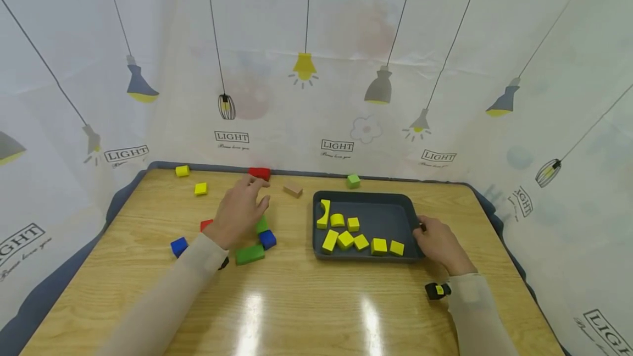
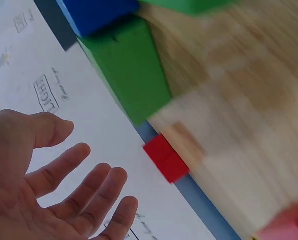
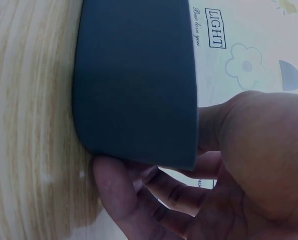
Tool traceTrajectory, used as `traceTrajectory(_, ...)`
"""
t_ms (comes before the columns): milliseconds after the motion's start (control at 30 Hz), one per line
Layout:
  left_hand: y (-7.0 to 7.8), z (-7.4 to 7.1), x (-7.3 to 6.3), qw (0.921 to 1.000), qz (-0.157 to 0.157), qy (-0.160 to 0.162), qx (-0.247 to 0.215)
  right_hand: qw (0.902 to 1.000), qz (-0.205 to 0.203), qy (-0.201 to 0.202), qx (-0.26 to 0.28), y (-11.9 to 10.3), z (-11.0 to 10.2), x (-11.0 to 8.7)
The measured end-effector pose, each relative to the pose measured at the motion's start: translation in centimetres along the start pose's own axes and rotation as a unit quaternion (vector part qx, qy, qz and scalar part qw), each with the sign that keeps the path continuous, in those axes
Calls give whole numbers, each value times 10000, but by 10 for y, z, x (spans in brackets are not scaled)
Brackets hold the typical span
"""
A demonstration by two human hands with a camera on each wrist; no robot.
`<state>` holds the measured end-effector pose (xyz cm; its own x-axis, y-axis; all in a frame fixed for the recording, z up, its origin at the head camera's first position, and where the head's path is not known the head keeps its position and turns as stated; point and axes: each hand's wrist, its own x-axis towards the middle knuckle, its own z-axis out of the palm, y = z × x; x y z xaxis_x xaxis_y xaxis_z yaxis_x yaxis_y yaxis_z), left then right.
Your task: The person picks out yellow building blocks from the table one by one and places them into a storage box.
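Note:
My left hand [image 1: 236, 210] is held over the left group of blocks, its fingers spread and relaxed, with nothing in them. Close by it are a green block [image 1: 250, 254], a blue block [image 1: 267, 239] and a red block [image 1: 206, 225], partly covered by the hand. In the left wrist view, a tall green block [image 2: 131, 70] stands beyond the fingers. My right hand [image 1: 442, 243] grips the right side of a dark grey tray [image 1: 366, 196], the fingers curled under its wall [image 3: 136, 90] in the right wrist view. Several yellow blocks [image 1: 345, 240] lie inside the tray.
Another blue block [image 1: 179, 246] sits at the left. Towards the back edge lie two yellow blocks [image 1: 200, 189], a red block [image 1: 259, 173], a plain wooden block [image 1: 293, 189] and a light green cube [image 1: 353, 181]. A lamp-printed curtain [image 1: 277, 114] surrounds the wooden table [image 1: 306, 306].

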<state>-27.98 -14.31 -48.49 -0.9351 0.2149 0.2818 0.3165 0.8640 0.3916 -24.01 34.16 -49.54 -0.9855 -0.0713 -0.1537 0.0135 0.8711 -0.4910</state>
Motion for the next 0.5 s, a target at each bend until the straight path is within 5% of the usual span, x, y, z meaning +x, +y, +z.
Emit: traceTrajectory(500,-89,-41,-12,9934,-827,-437,668,10000,20,-4,40,4,4,1)
